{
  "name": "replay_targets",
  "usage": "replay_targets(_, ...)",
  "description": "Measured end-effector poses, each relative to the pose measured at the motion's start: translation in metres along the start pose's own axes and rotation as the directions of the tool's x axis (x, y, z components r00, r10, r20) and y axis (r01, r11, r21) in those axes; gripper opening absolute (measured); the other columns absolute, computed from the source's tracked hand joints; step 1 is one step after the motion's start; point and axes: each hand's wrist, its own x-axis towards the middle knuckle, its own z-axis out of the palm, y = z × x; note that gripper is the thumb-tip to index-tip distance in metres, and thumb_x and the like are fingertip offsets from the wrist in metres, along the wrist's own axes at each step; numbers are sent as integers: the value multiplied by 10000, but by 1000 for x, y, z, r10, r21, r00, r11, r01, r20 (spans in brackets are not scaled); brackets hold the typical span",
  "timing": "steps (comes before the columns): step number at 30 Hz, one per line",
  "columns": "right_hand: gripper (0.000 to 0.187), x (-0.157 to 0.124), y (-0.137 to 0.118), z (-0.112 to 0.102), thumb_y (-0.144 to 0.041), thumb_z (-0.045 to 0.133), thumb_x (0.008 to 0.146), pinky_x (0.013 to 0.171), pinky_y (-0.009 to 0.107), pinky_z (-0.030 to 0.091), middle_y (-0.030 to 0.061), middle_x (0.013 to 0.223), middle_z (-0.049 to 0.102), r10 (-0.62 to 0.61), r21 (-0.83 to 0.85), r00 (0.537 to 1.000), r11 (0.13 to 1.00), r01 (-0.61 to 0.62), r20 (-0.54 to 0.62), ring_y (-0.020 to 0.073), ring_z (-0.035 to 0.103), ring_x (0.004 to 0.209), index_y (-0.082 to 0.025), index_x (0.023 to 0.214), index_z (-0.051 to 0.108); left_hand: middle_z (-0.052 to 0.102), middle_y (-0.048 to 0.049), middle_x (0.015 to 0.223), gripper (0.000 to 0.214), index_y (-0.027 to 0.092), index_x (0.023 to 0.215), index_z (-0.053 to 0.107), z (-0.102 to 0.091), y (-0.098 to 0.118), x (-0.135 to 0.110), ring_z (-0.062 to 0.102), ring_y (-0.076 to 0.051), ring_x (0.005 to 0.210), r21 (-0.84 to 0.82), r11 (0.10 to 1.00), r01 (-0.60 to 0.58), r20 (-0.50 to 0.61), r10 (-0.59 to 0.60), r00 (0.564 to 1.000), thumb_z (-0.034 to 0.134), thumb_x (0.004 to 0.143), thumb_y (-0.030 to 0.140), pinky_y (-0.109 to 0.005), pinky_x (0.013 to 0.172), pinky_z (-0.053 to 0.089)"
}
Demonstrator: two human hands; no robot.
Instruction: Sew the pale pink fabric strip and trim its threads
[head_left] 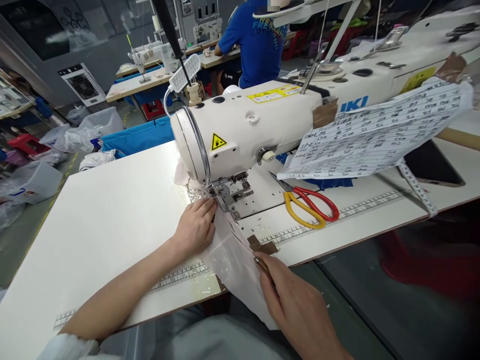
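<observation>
A white sewing machine (262, 125) stands on the white table (112, 210). A strip of thin white fabric (236, 260) runs from under its presser foot (221, 192) towards me and over the table's front edge. My left hand (195, 225) lies on the fabric just left of the presser foot, fingers together and pressing it down. My right hand (296, 305) is below the table edge, closed in a pinch on the fabric's right edge, with a thin metal tool (247, 250) pointing towards the needle.
Red and yellow scissors (311, 205) lie right of the needle plate. A printed paper sheet (375, 130) is taped to the machine, with a phone (431, 165) and a measuring tape (416, 187) at right. A person in a blue shirt (258, 40) sits at another machine behind.
</observation>
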Motion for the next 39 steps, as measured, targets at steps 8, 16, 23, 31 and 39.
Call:
replay_targets(8,270,9,0,-1,-140,337,971,553,227,502,66,919,754,20,-41,999,999,-18,30,149,720,705,-153,1085,581,568,-184,1309,432,61,1288,542,-5,5,0,502,-310,1234,15,1000,-5,28,5,1000,408,895,178,-486,1017,460)
replay_targets(16,258,16,-2,2,-124,341,979,529,221,457,56,865,741,-16,-84,999,996,19,32,135,695,654,-137,1067,584,486,-221,1380,489,22,1348,454,-3,11,-5,419,-348,1306,30,1000,-5,49,3,999,399,906,222,-514,1059,402)
replay_targets(23,260,21,-4,3,-122,352,965,505,245,444,57,861,729,-4,-105,998,994,11,63,153,686,644,-143,1077,585,460,-233,1411,501,11,1365,431,-2,15,-9,380,-357,1351,22,1000,-16,61,15,998,388,911,221,-523,1090,367)
replay_targets(31,256,25,-6,5,-107,353,953,495,238,427,46,847,711,2,-78,995,997,6,104,142,668,621,-154,1057,582,485,-233,1392,480,41,1358,431,-3,19,-11,385,-346,1359,10,999,-47,30,47,998,397,908,207,-531,1074,387)
replay_targets(39,259,32,-8,9,-84,360,939,493,239,425,38,841,706,-4,-54,994,999,9,105,148,672,646,-160,1064,574,513,-246,1365,468,-8,1313,478,-6,20,-11,435,-362,1312,33,997,-77,41,75,996,391,906,208,-520,1049,407)
